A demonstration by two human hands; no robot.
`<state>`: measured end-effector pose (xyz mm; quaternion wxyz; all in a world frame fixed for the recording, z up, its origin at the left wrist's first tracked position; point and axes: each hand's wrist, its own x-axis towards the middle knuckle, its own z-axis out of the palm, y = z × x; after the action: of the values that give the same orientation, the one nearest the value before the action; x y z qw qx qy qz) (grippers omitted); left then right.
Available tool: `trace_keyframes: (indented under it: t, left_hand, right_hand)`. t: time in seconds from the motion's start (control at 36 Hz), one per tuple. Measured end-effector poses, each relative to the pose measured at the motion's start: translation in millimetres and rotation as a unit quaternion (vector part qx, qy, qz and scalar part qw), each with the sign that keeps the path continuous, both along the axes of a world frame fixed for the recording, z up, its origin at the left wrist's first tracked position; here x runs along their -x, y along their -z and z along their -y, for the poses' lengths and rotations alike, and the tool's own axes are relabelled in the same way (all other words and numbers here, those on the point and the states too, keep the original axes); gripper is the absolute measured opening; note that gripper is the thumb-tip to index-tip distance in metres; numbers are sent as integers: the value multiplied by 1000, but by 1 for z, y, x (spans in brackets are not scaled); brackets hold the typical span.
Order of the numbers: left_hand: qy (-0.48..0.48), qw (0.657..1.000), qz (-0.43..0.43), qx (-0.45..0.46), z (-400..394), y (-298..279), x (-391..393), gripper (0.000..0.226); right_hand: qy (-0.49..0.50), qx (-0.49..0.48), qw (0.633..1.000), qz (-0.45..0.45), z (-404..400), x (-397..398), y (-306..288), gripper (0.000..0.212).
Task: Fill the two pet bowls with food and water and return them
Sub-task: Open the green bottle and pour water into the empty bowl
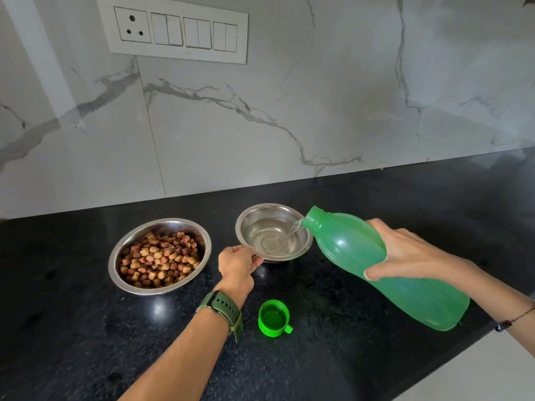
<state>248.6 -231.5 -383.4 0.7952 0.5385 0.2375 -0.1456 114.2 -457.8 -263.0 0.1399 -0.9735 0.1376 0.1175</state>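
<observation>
2 steel bowls point(159, 256) point(274, 233), 1 green bottle point(385, 267), 1 cap point(273, 317)

A small round steel bowl point(273, 233) is sitting upright on the black counter, taking a thin stream from a tilted translucent green plastic bottle point(376, 264). Left of it, a larger steel bowl point(159, 256) is holding brown kibble point(160, 259).

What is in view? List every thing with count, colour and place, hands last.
Food bowl: one, steel, left on the counter, holding brown kibble.
Water bowl: one, steel, centre, partly filled.
Bottle: one, green, tilted, pouring into the water bowl.
Cap: one, green, on the counter near the front, open side up.
Counter: one, black.
Wall: white marble.
Switch panel: one, white, on the wall.
Watch: one, green strap, left wrist.
Left hand: holds the water bowl's rim.
Right hand: grips the bottle.
</observation>
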Motion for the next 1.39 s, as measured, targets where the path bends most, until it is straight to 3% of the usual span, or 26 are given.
trace_keyframes:
  t: [0.75,1.11,1.28,1.33,1.39]
  left_hand:
    - [-4,1000,4,-9,-1,-1,1,17]
    - [17,1000,2,-20,-5,-3,7,7]
    - [85,991,48,-90,-15,-7,30,5]
    - [137,972,87,-170,-19,-9,42,17]
    - [196,930,134,-282,-21,-16,55,22]
  right_hand:
    - [3,7,1000,-5,-3,7,-6,87]
    - [19,-76,995,54,-2,5,1,86]
    - [43,-140,979,142,-11,11,10,80]
    - [59,-166,969,176,-17,13,16,83]
    - [71,-191,954,218,-23,15,23,85]
